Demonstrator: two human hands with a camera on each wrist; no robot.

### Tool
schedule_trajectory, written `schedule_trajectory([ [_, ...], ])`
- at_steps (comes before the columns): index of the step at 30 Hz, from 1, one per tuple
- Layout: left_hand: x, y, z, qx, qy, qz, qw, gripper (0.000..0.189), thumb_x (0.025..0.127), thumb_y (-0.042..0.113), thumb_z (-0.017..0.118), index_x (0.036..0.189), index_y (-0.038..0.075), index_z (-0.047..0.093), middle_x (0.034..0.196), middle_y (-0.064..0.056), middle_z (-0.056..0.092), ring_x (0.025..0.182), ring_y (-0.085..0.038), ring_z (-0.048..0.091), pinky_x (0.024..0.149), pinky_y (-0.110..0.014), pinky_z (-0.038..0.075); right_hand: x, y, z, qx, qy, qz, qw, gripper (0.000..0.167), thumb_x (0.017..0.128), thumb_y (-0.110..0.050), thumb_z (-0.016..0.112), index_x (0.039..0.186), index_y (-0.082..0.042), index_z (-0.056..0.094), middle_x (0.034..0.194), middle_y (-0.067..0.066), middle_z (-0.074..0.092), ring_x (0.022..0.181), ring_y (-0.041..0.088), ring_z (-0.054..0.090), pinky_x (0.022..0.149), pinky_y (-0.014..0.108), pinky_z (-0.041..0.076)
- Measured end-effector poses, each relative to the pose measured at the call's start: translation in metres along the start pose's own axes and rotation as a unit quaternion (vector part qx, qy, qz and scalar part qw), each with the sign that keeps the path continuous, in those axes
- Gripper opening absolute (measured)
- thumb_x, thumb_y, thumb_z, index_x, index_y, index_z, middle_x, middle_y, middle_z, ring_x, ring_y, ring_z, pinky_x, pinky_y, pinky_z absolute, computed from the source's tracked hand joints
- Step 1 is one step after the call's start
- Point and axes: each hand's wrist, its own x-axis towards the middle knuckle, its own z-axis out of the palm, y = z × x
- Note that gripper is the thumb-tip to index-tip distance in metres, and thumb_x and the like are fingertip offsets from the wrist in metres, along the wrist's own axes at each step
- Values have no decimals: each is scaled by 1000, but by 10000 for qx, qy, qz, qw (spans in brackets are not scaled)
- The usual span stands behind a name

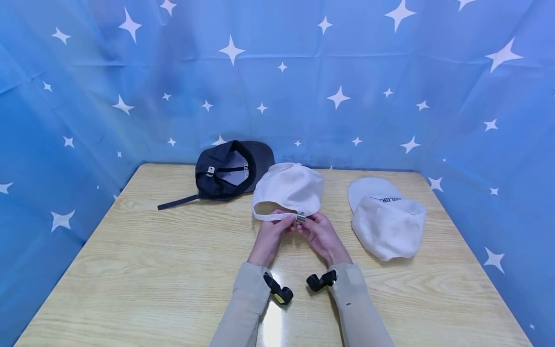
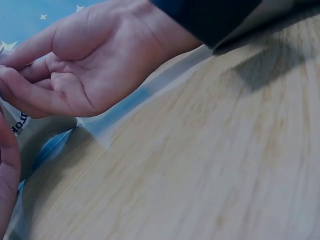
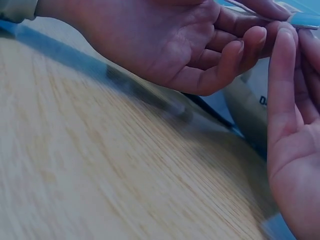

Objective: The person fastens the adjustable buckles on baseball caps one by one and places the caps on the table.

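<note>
A white cap [image 1: 288, 185] stands mid-table in the head view, its rear opening and narrow back strap turned toward me. The left hand [image 1: 270, 236] pinches the strap beside the metal buckle [image 1: 300, 218], thumb on top. From the other side, the right hand [image 1: 324, 239] grips the strap end at the buckle between thumb and fingers. Both sets of fingertips meet at the buckle. In the right wrist view, the left hand [image 3: 170, 45] shows its palm with curled fingers, and the right hand [image 3: 300, 140] rises at the right edge.
Back left, a dark navy cap [image 1: 212, 185] lies tipped with its loose strap [image 1: 178, 202] stretched out, touching or overlapping the white cap's side. Another white cap [image 1: 390, 226] with dark lettering lies at the right. A blue star-patterned curtain [image 1: 277, 86] surrounds the wooden table [image 1: 151, 284].
</note>
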Motion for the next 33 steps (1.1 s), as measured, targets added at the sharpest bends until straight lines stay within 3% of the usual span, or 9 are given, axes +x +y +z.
schedule_trajectory([
  [6, 4, 4, 3, 171, -45, 31, 9998, 30, 76, 25, 71, 91, 4, 56, 81, -2, 59, 69, -12, 54, 66, -24, 46, 2, -6, 2, -193, 45, 10, 9998, 12, 87, 4, 51, 95, -2, 58, 87, 7, 61, 72, 13, 60, 66, 20, 50],
  [11, 7, 7, 6, 208, -285, -131, 9993, 32, 76, 25, 71, 94, 3, 55, 86, -4, 58, 73, -13, 54, 70, -26, 46, 3, -12, 0, -349, 33, -30, 9994, 18, 89, 7, 44, 96, -1, 58, 87, 8, 62, 73, 14, 61, 68, 21, 50],
  [17, -6, 2, 0, 192, -211, -334, 9990, 33, 76, 23, 70, 95, 1, 54, 88, -6, 58, 75, -15, 56, 73, -27, 47, -5, 0, 2, -479, -188, -48, 9987, 21, 90, 8, 41, 99, -1, 57, 92, 9, 61, 79, 16, 61, 75, 26, 49],
  [25, -23, -9, 0, -334, -361, -397, 9980, 34, 79, 18, 67, 103, 2, 49, 90, -4, 56, 74, -13, 54, 69, -24, 46, -22, 10, 1, -336, -204, -170, 9991, 21, 91, 7, 39, 99, -3, 56, 92, 6, 60, 79, 13, 59, 74, 24, 49],
  [33, -18, 1, -2, -698, -191, -469, 9963, 25, 80, 14, 66, 96, 3, 51, 87, -3, 55, 70, -14, 52, 66, -23, 46, -17, 2, 5, -78, -117, -315, 9994, 24, 91, 9, 36, 97, -5, 54, 93, 3, 57, 78, 10, 57, 73, 20, 48],
])
